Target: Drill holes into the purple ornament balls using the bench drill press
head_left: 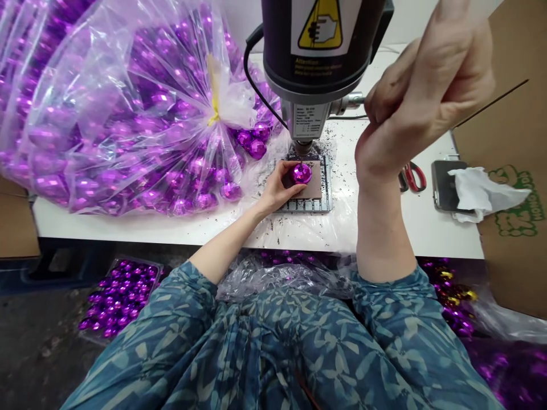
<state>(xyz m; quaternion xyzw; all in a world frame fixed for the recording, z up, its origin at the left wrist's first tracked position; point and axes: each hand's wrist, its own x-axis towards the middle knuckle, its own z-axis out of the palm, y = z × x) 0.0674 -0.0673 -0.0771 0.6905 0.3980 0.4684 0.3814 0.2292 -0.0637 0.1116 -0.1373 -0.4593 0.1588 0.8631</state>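
Looking light and slick, the faceted purple ball (301,174) suits the left hand's (277,185) clamped side grip, the right hand (427,91) clenching the drill-press handle (355,101).

Saw glossy, faceted finish on the ball (301,175), thin shiny plastic on the bag (115,119), matt cardboard on the box (510,267). Noted smooth finish on the surface (431,236), metal low on the drill (318,74).

The left hand (277,189) holds a purple ball (302,175) beneath a drill (316,77).
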